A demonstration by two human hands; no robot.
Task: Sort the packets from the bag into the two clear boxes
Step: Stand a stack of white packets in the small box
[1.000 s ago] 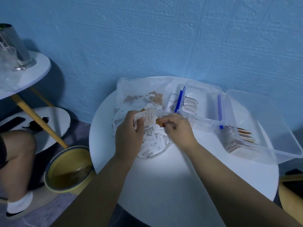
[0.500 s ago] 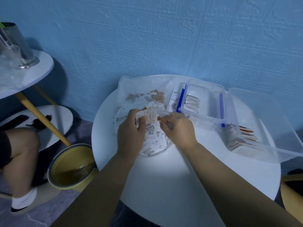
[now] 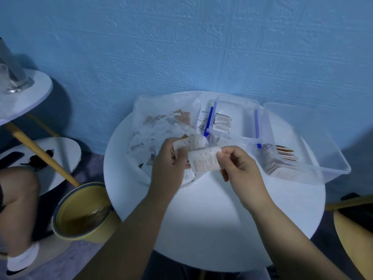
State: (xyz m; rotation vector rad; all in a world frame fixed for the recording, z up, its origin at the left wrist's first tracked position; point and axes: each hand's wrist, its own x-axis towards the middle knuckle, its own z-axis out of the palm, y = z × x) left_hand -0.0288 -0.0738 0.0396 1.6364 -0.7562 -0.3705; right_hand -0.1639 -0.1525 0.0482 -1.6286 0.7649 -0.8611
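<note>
Above the bag (image 3: 159, 126) on the white surface (image 3: 222, 219), the right hand (image 3: 240, 168) pinches one white packet (image 3: 203, 162) by its edge, while the left hand (image 3: 169, 164) curls its fingers round what looks like a small stack (image 3: 188, 143) of more. The packet seems light, thin and floppy, so an edge pinch should carry it to the small clear box (image 3: 242, 122) or the large clear box (image 3: 314, 142).

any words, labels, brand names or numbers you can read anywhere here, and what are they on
None can be read.
White packet in the right hand: faint reddish print and dots, too blurred.
Packet stack in the left hand: print blurred.
Pale packets in the small box, brown packets in the large box: too small.
Bag: no label visible.
</note>
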